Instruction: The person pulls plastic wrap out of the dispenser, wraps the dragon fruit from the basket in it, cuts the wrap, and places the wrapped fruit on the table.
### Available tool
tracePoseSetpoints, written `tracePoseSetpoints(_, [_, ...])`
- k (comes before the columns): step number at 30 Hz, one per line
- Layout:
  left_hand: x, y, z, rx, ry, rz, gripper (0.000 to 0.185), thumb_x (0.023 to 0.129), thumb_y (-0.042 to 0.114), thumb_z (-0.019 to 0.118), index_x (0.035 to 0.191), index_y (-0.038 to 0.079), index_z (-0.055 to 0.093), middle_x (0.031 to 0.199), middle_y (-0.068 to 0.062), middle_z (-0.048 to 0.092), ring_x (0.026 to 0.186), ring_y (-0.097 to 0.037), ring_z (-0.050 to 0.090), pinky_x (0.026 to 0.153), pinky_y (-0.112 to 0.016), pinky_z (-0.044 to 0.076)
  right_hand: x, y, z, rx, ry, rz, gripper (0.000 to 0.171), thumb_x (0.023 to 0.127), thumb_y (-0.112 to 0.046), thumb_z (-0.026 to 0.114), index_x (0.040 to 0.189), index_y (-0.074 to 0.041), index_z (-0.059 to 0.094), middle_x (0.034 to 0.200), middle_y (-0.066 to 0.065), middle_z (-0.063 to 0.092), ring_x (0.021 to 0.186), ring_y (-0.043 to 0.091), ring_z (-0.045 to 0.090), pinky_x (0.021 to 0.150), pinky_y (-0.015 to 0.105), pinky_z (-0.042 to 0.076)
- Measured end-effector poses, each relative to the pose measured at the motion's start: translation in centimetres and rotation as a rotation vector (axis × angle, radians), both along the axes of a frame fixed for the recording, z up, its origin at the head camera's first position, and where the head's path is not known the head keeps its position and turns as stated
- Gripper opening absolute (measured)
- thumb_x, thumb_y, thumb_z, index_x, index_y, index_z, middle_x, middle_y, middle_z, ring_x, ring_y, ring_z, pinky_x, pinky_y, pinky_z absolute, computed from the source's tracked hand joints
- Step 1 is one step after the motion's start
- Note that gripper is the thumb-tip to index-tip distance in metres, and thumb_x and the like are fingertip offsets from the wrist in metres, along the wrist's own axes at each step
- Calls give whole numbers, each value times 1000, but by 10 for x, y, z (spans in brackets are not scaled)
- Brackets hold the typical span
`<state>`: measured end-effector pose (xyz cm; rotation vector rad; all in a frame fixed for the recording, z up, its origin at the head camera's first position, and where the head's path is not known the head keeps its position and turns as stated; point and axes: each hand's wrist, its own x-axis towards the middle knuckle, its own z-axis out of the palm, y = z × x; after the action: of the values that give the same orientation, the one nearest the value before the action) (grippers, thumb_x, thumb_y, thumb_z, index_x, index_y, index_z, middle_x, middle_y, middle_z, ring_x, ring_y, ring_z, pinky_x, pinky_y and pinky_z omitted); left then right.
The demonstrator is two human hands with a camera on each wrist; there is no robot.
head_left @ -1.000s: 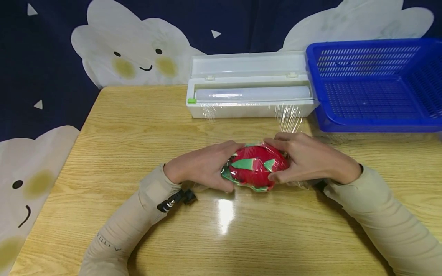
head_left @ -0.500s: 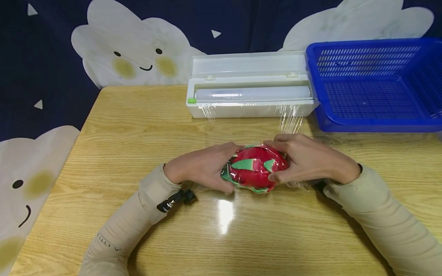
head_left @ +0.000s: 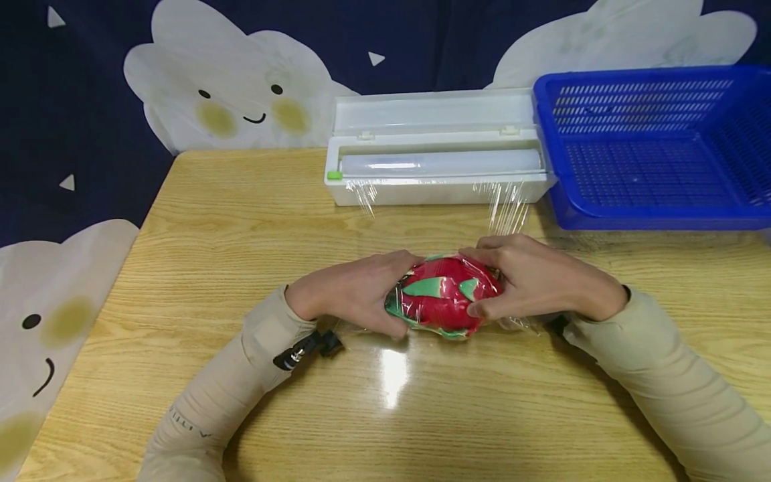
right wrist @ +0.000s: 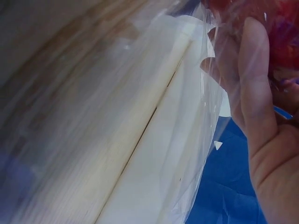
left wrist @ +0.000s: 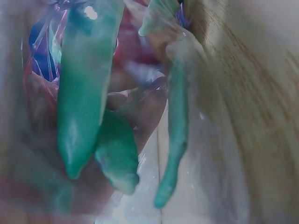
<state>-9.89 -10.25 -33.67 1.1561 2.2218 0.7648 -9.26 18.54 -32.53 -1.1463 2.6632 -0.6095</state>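
Note:
A red dragon fruit (head_left: 442, 308) with green scales lies on its side at mid-table, under shiny cling film (head_left: 508, 207). My left hand (head_left: 358, 288) grips its left end, thumb on the near side and fingers at the far side. At the other end my right hand (head_left: 533, 278) holds the fruit between thumb and fingers. Large green scales (left wrist: 84, 98) show through the film in the left wrist view. In the right wrist view, fingers (right wrist: 254, 70) curve beside the red skin, with clear film hanging next to them.
Behind the hands stands a white cling film dispenser (head_left: 442, 193), its lid up and a film roll (head_left: 440, 163) inside. Film runs from its front edge toward the fruit. A blue slotted basket (head_left: 662, 217) stands at the back right, against a dark cloth backdrop with clouds.
Both hands have drawn the dragon fruit slightly toward the body. The film strands at the dispenser have shifted a little with it. The grips look the same.

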Motion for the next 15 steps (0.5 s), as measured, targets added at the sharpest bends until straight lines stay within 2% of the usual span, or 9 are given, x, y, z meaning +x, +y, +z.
tracePoseSetpoints(4, [0,0,1,-19,-9,5,89,73,35,78,151,8,43,136,-1,57,116,-9,56,100,-26,55,0,0,0,-1,-6,-1,76,73,-43,78,133,2,67,85,-5,64,68,3,53,53,16,49])
tracePoseSetpoints(9, [1,0,0,-38,-21,14,91,73,35,80,151,6,43,136,-2,58,116,-9,58,101,-26,55,0,0,-1,-12,-25,-3,70,73,-39,79,130,0,69,87,-6,66,70,3,55,55,17,50])
tracePoseSetpoints(15, [1,0,1,-53,-29,14,89,74,35,80,149,4,44,132,-2,58,112,-10,59,96,-24,56,1,-1,0,-9,-36,0,68,74,-38,79,129,-1,70,89,-6,68,71,3,56,57,17,52])
